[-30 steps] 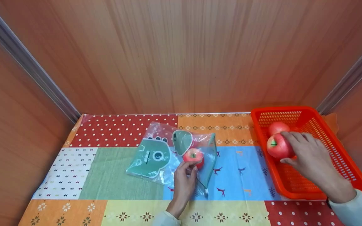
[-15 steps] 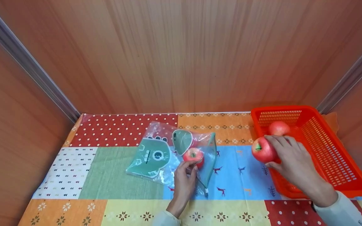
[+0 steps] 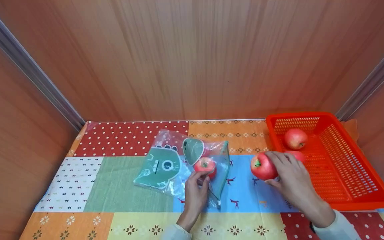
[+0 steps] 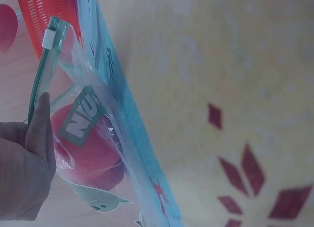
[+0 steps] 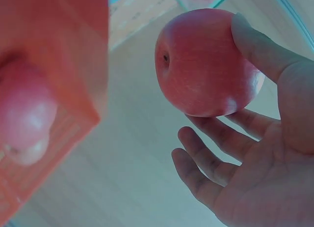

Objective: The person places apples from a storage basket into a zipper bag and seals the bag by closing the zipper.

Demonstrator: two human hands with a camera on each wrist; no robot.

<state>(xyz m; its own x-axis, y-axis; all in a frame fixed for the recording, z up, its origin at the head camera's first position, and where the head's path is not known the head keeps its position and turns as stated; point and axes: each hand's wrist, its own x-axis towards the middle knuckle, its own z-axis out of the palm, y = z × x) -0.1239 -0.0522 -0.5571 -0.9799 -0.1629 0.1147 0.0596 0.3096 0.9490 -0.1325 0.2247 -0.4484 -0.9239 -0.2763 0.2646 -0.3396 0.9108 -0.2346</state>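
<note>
A red apple (image 3: 263, 166) with a green leaf at its stem is held in my right hand (image 3: 292, 176), left of the basket and over the blue cloth. In the right wrist view, the thumb and fingers grip that apple (image 5: 206, 65) from opposite sides. My left hand (image 3: 196, 193) pinches the green zip edge of a clear plastic bag (image 3: 178, 193) printed with a green cartoon face. Inside the bag, near its opening, lies another apple (image 3: 205, 165). The left wrist view shows the zip's white slider (image 4: 49, 39) beyond the fingertips.
A red plastic basket (image 3: 373, 180) stands on the right with two apples at its left side, one apple (image 3: 295, 138) behind the other. A patchwork cloth (image 3: 122, 183) covers the table. Wood-grain panels (image 3: 192, 60) rise behind and at both sides.
My right hand has carried its apple leftward out of the basket, over the rim and toward the bag. The left hand and the bag have stayed in place.
</note>
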